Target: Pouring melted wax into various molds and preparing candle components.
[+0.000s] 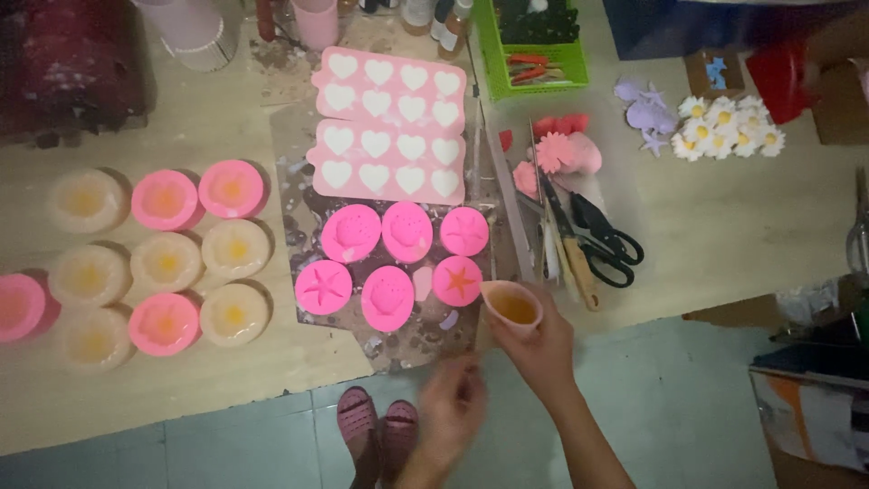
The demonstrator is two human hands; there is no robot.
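Head camera looks steeply down, table (706, 226) close

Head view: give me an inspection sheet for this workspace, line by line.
Surface: pale wooden table, stained sheet under the moulds.
Job's things: small pink cup of amber liquid; six round pink silicone moulds; pink heart-cavity tray.
Clutter: black scissors, white daisy shapes, green basket, round filled moulds.
Grippers: right hand holds the cup; left hand blurred, empty.
Cables: nothing seen.
Surroundings: tiled floor, pink sandals.
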